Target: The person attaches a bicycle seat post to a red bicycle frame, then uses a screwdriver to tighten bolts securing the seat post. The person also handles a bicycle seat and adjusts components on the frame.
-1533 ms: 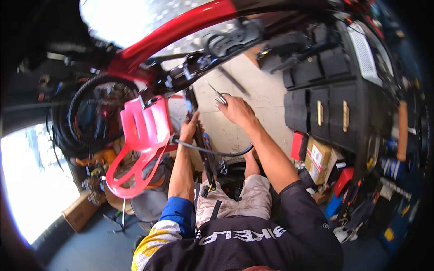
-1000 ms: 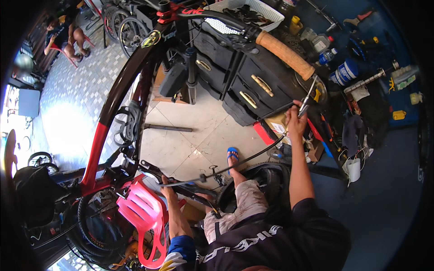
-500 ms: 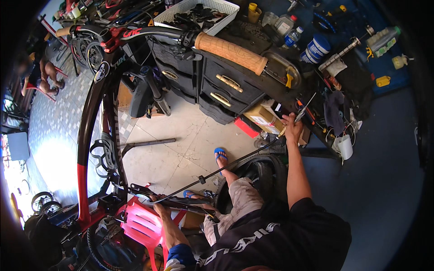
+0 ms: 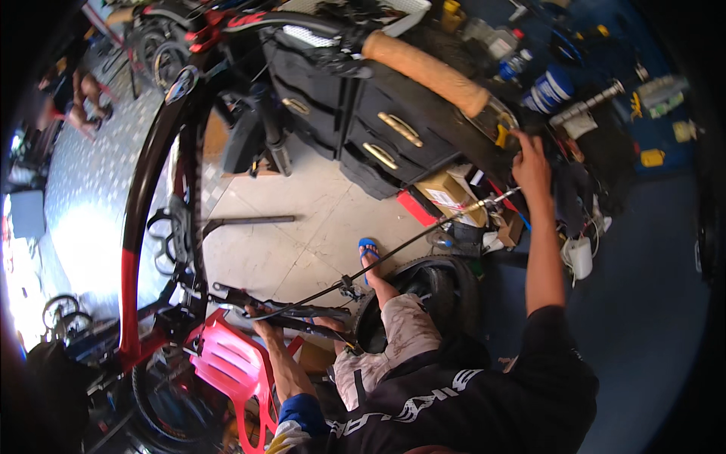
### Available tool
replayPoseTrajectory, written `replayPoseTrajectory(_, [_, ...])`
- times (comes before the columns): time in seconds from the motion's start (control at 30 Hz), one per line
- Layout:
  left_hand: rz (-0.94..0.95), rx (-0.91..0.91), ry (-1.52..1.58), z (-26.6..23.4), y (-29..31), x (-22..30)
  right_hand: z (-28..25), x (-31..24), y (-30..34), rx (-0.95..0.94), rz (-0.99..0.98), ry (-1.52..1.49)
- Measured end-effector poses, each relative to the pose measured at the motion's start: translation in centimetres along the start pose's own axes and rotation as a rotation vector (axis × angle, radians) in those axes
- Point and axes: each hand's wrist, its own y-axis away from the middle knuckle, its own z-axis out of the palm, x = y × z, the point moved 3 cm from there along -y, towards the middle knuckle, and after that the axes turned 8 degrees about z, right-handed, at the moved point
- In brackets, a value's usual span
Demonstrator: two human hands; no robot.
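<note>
My left hand [image 4: 265, 324] is closed round a dark bicycle frame arm [image 4: 302, 316] beside a pink plastic chair [image 4: 231, 352]. From there a thin black hose [image 4: 401, 255] with a dark clip on it runs up to the right, nearly straight. Its brass and silver end [image 4: 484, 204] meets my right hand [image 4: 534, 170], which is raised over the workbench edge. The index finger stretches toward a yellow-handled tool [image 4: 501, 136]; the other fingers look curled on the hose's metal tip, partly hidden and blurred.
A bicycle frame [image 4: 134, 250] with tan grips [image 4: 427, 72] stands at the left. Black drawers [image 4: 378, 129], an open carton [image 4: 446, 193] and tyres [image 4: 454, 295] lie beyond my legs. Bottles and a blue-and-white tub [image 4: 548, 89] cover the bench. Another person [image 4: 79, 106] sits far left.
My right hand has moved up and right, its index finger now extended. The hose has straightened. My left hand keeps its hold on the frame arm, and the view has shifted slightly.
</note>
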Motion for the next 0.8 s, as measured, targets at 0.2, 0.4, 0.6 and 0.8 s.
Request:
replayPoseTrajectory(0.2, [-0.006,0.21,-0.234,-0.3,0.2,0.5,5.3,6.2,-8.0,-0.233,-0.362,0.101])
replayPoseTrajectory(0.4, [0.029,0.115,-0.295,-2.3,1.2,3.6,6.3,3.4,-8.6,-0.266,-0.428,0.19])
replayPoseTrajectory(0.6, [0.023,0.095,-0.31,-1.1,1.2,2.7,6.2,4.3,-9.8,-0.275,-0.438,0.267])
replayPoseTrajectory(0.8, [0.022,0.128,-0.401,-3.1,1.5,4.0,6.4,-0.1,-8.0,-0.366,-0.442,0.328])
